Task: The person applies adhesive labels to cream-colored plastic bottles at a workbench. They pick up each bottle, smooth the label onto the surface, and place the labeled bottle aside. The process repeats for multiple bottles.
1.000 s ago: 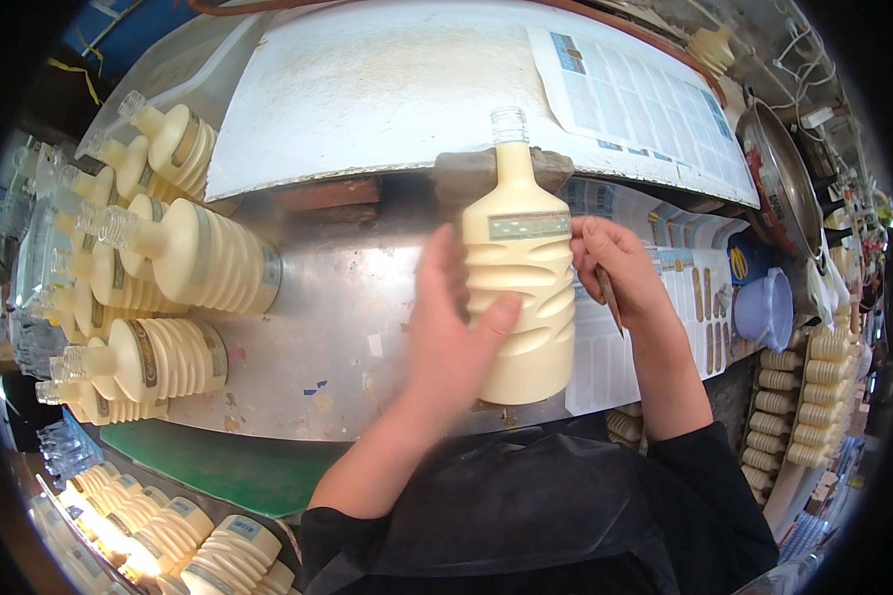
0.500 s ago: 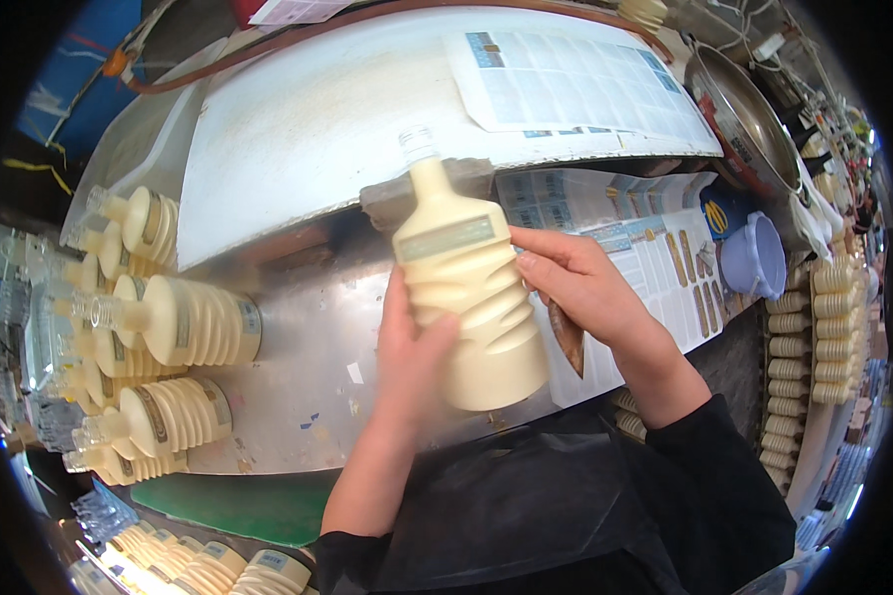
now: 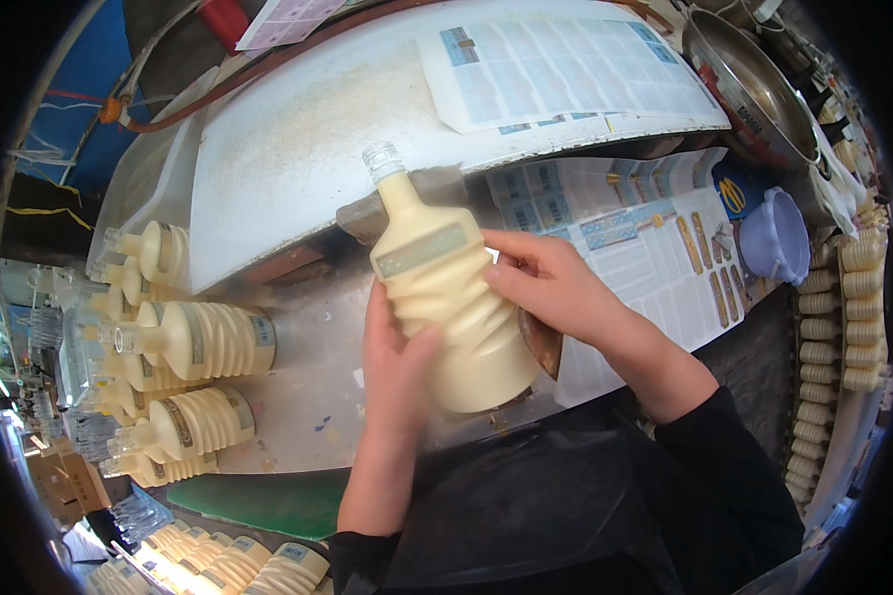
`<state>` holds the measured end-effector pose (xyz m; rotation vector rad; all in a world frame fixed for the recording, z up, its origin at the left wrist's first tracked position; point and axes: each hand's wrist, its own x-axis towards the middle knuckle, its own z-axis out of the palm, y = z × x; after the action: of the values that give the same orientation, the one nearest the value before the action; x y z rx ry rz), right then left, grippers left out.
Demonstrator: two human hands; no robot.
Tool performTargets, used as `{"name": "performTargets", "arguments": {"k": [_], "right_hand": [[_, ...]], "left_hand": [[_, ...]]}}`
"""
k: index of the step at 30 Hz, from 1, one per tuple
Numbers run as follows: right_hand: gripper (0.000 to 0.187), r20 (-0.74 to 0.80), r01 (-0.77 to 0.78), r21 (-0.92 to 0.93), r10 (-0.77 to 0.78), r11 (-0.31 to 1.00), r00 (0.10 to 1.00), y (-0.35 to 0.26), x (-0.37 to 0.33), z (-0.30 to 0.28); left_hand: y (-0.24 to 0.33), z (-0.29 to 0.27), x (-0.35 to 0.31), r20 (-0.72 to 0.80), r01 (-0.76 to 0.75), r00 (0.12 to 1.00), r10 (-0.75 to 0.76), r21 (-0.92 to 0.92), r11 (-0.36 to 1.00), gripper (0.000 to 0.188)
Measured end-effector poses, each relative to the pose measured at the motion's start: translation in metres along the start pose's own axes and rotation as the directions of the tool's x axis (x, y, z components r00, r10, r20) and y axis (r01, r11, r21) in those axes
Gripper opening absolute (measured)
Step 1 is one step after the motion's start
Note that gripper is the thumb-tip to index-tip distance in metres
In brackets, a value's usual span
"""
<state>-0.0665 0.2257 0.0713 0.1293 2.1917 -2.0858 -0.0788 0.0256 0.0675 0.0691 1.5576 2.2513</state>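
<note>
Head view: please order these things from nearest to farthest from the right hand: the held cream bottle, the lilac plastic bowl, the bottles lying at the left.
1. The cream bottle: the right hand grips its side, touching it.
2. The lilac plastic bowl: to the right, on the bench edge beside the printed label sheets.
3. The lying bottles: far left, beyond the left hand.

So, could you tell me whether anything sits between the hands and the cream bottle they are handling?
Nothing visible does. The left hand and the right hand are both directly on the ribbed cream bottle, one on each side, bare skin on plastic.
</note>
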Motion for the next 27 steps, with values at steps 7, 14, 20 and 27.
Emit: {"name": "performTargets", "arguments": {"k": [7,14,20,27], "right_hand": [[0.052,0.078,-0.067,0.082,0.06,0.994,0.995,-0.008,0.009,-0.021],[0.036,-0.025,-0.017,-0.051,0.015,0.999,1.0,-0.025,0.032,-0.008],[0.048,-0.144,-0.135,-0.271,0.098,0.953,0.985,-0.036,0.037,0.004],[0.033,-0.182,-0.058,-0.25,0.012,0.967,0.983,-0.026,0.037,0.008]], "left_hand": [[-0.007,-0.009,0.002,-0.14,-0.102,0.98,0.141,0.253,0.962,0.08],[0.002,-0.01,0.032,-0.268,-0.055,0.963,0.039,-0.053,0.997,0.039],[-0.009,-0.008,0.043,-0.319,-0.063,0.947,0.021,-0.122,0.99,0.024],[-0.014,-0.013,0.044,-0.298,-0.052,0.955,0.009,-0.138,0.989,0.025]]}}
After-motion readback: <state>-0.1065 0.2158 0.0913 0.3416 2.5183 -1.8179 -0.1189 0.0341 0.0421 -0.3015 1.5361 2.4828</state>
